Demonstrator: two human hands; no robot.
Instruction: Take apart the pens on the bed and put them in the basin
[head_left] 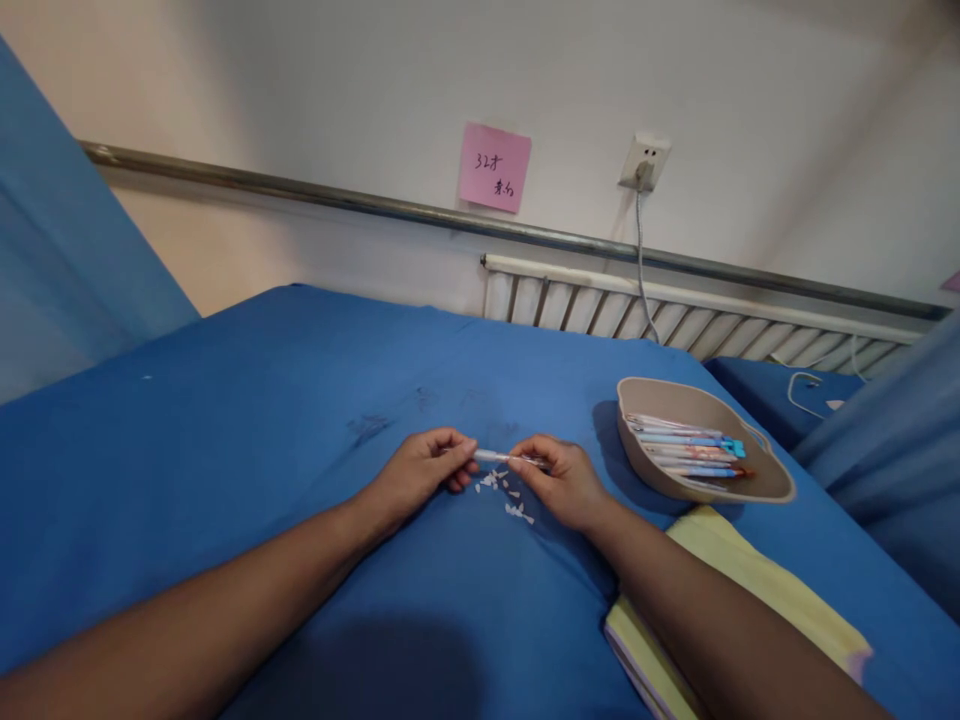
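Note:
Over the middle of the blue sheet, a slim white pen (pixel 491 456) spans the gap between both hands, roughly level. My left hand (pixel 431 462) is closed on one end, thumb and fingertips pinching it. The other end sits in the closed fingers of my right hand (pixel 559 477), which hide part of it. Just below the pen lie small white scraps (pixel 493 480) on the sheet, in two loose clusters; what they are made of is too small to tell.
To the right, a beige basket (pixel 769 480) holds several pens (pixel 690 450). Under my right forearm lies a folded yellow cloth (pixel 750 560). The blue sheet (pixel 247 420) bears dark smudges. Behind are a radiator (pixel 600 300), a metal rail (pixel 337 198) and a plugged-in cable (pixel 641 240).

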